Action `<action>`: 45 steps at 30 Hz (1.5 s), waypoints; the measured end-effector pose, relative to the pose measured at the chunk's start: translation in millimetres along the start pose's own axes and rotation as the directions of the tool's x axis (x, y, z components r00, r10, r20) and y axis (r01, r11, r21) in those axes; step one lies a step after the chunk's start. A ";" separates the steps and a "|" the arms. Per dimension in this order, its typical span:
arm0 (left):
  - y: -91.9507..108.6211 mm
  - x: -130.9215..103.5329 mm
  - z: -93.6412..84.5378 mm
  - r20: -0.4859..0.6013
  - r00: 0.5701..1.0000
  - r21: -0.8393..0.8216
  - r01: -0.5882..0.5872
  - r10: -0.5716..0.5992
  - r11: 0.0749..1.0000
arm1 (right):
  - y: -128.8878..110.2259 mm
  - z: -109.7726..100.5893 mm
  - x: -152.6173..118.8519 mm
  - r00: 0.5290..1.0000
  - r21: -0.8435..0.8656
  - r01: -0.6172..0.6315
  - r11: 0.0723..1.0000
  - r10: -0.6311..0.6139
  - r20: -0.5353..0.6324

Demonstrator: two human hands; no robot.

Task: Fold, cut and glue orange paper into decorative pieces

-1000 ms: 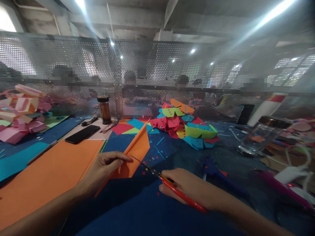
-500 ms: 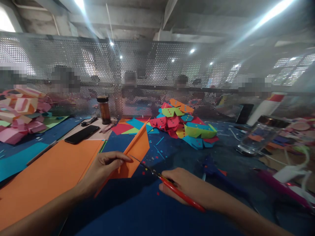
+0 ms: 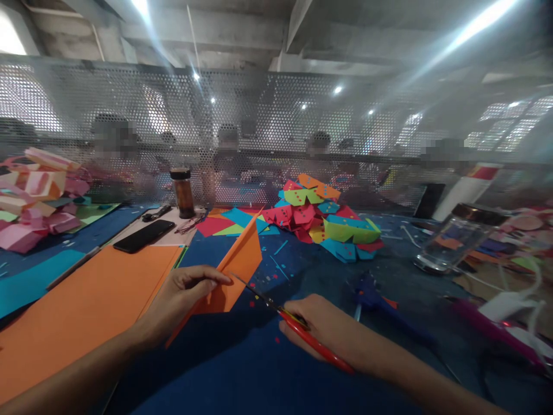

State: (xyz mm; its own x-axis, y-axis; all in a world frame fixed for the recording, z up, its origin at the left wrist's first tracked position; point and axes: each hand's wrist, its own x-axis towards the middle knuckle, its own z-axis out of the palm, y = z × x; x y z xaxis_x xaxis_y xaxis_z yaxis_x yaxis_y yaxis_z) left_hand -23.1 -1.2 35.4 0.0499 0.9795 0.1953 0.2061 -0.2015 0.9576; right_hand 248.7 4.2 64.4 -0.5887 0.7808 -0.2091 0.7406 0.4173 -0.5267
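Note:
My left hand (image 3: 190, 291) pinches a folded piece of orange paper (image 3: 244, 259) by its left side, with thumb and forefinger near the fold. The paper is held above the blue table (image 3: 207, 369). My right hand (image 3: 313, 323) is wrapped round the red handles of a pair of scissors (image 3: 317, 343). The dark blades point up and left, and their tips lie against the orange paper close to my left fingertips. Small coloured scraps (image 3: 254, 291) lie on the table under the blades.
Orange sheets (image 3: 90, 305) and a black phone (image 3: 144, 236) lie left. Behind stand a brown bottle (image 3: 183, 196) and a heap of folded paper (image 3: 319, 216). To the right are a blue glue gun (image 3: 380, 302), a tilted glass bottle (image 3: 453, 242) and cables. People sit behind a perforated screen (image 3: 250, 109).
The scissors and my right hand have shifted very slightly, with the handles a little further left. My left hand and the orange paper are nearly unchanged.

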 end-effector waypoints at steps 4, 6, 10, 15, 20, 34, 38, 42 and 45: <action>2.7 0.5 0.6 -0.004 1.000 0.000 0.000 0.000 1.000 | 5.6 5.2 1.7 1.000 -0.057 0.018 0.998 -0.020 -0.025; 3.6 0.8 1.2 -0.007 1.000 -0.003 0.000 -0.001 1.000 | 7.9 7.4 2.4 0.998 -0.088 0.030 0.996 -0.034 -0.045; 2.8 1.1 1.5 -0.002 1.000 -0.007 0.004 -0.004 1.000 | 9.8 9.8 3.6 0.998 -0.131 0.014 0.991 -0.022 -0.058; 0.4 1.0 0.0 0.001 1.000 -0.024 0.017 -0.017 1.000 | 10.6 10.9 5.2 0.998 -0.149 -0.026 0.989 0.018 -0.053; 1.2 1.5 0.5 0.005 0.999 -0.081 0.043 -0.043 0.996 | 6.1 8.8 4.9 0.997 -0.184 -0.039 0.982 0.026 -0.072; 7.1 1.9 1.3 -0.025 0.997 -0.185 0.063 -0.069 0.981 | -7.6 2.7 -8.8 0.997 -0.237 -0.020 0.971 0.003 -0.074; 10.5 4.8 -3.9 -0.073 0.996 -0.173 0.046 -0.059 0.984 | -8.2 -3.2 -14.6 0.997 -0.252 -0.053 0.966 0.037 -0.064; 11.6 11.1 -16.9 -0.141 0.989 -0.188 0.017 -0.044 0.982 | -8.4 -10.3 -15.2 0.990 -0.267 -0.126 0.955 0.103 -0.097; 16.5 14.6 -27.2 -0.201 0.980 -0.219 -0.034 -0.011 0.975 | -10.9 -13.5 -7.3 0.978 -0.297 -0.189 0.936 0.151 -0.147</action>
State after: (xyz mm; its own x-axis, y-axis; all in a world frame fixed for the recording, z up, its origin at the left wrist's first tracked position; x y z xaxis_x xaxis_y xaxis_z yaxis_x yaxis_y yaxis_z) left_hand -45.6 9.9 59.8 -0.1500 0.9632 0.2230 -0.0146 -0.2277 0.9736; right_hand 249.3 0.2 82.8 -0.4162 0.8947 -0.1624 0.9007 0.3811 -0.2086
